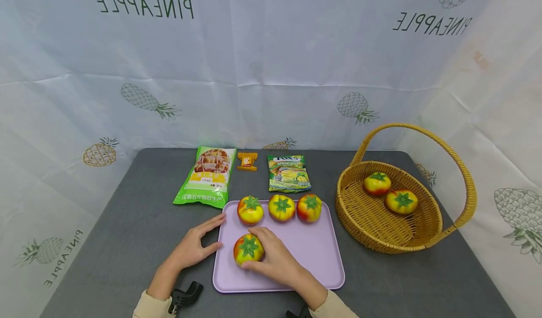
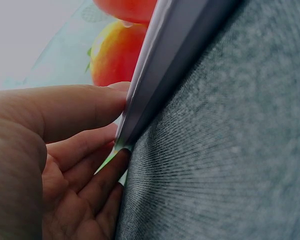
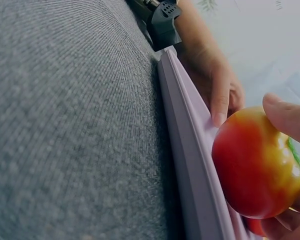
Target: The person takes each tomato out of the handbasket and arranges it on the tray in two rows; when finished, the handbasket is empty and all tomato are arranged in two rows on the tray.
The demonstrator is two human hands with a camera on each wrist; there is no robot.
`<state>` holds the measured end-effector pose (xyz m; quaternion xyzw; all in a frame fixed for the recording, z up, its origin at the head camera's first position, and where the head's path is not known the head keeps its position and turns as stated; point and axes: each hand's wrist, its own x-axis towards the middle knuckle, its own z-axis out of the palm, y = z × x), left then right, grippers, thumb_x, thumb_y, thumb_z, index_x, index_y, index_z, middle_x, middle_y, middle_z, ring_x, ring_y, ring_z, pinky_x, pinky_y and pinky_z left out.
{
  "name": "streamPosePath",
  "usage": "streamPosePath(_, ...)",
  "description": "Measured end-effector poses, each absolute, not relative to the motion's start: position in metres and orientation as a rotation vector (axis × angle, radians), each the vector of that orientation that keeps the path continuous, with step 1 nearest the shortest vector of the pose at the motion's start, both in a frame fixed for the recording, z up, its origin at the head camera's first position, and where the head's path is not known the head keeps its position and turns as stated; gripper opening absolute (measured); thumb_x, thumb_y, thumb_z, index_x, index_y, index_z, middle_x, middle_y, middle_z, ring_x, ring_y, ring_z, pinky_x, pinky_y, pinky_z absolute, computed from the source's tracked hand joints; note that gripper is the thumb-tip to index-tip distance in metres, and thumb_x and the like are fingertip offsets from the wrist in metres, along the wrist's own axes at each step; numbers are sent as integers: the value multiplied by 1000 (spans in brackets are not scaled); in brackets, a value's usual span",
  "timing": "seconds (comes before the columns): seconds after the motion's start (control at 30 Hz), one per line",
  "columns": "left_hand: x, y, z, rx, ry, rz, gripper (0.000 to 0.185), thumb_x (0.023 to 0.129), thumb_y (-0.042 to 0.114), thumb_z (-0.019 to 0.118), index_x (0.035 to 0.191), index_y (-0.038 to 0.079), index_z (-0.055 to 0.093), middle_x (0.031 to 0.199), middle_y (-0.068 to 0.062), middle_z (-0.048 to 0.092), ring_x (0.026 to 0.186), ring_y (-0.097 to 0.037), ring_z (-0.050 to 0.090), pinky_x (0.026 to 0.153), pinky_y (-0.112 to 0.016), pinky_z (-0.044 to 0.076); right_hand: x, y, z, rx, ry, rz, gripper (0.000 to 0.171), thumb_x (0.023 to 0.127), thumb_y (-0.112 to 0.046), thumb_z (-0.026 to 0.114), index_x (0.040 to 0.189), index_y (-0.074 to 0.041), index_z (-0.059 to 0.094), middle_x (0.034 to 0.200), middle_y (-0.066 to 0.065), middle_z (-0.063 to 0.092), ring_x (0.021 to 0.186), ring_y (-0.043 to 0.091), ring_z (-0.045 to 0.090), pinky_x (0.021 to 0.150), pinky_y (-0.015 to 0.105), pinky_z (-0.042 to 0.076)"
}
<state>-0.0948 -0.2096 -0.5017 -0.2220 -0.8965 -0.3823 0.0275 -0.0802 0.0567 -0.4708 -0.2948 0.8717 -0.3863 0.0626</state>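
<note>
I see a grey desk [image 1: 127, 233] backed and flanked by a white cloth [image 1: 271, 73] printed with pineapples. A lilac tray [image 1: 313, 252] lies near the front edge. My right hand [image 1: 275, 259] rests on the tray, its fingers [image 3: 290, 117] curled round a tomato [image 1: 248, 249] that sits at the tray's left front. My left hand [image 1: 192, 247] lies on the desk with relaxed fingers [image 2: 85, 107] touching the tray's left rim, thumb at the edge. Three more tomatoes [image 1: 281, 208] stand in a row along the tray's far side. A wicker basket [image 1: 364, 214] with two tomatoes inside stands just right of the tray, near the desk's right edge. Behind the tray lie a green bag [image 1: 207, 177], a small orange packet [image 1: 247, 161] and a candy bag [image 1: 289, 173]. Bare desk shows to the left of my left hand.
</note>
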Motion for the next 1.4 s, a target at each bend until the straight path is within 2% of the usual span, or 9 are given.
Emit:
streamPosePath(0.27,-95,-210,-502,-670,-2781,-1164,58,82,27,73,136,13,54,144,-1,48,134,-13,43,106,-33,39,-81,57,-471,-877,2598,-1140,78,78,-48,73,138,-10,42,131,3,52,111,15,52,97,36,47)
streamPosePath(0.5,-94,-210,-501,-667,-2784,-1159,58,83,28,73,136,13,54,144,-1,48,134,-11,42,106,-34,39,-81,58,-470,-886,2593,-1152,80,78,-50,72,139,-9,41,132,4,51,112,15,52,97,37,47)
streamPosePath(0.7,-94,-210,-501,-662,-2788,-1158,58,82,28,73,136,13,54,144,-1,48,134,-15,43,105,-38,39,-81,63,-462,-874,2601,-1205,81,77,-50,73,141,-11,41,137,3,49,122,18,50,103,44,42)
streamPosePath(0.9,-95,-210,-501,-660,-2802,-1176,58,83,28,72,136,14,53,145,0,47,133,-20,44,105,-44,39,-82,80,-448,-823,2639,-1288,76,78,-45,74,139,-11,43,140,1,48,128,21,46,105,49,40)
streamPosePath(1.27,-95,-209,-501,-660,-2811,-1174,59,83,29,72,136,13,53,145,0,47,133,-23,45,104,-48,39,-92,136,-426,-747,2977,-1415,70,74,-24,81,135,-9,49,134,5,55,124,24,52,97,50,46)
streamPosePath(1.37,-95,-209,-501,-654,-2813,-1177,58,83,29,72,136,13,53,145,0,47,133,-23,45,104,-48,39,-98,156,-423,-708,3067,-1409,69,74,-20,81,134,-7,50,132,7,56,122,25,52,98,47,45)
streamPosePath(1.4,-95,-209,-501,-654,-2810,-1178,58,83,28,72,136,13,53,145,0,47,132,-23,45,104,-48,39,-100,163,-423,-690,3095,-1405,68,74,-19,81,134,-7,50,132,8,56,122,26,52,99,40,46)
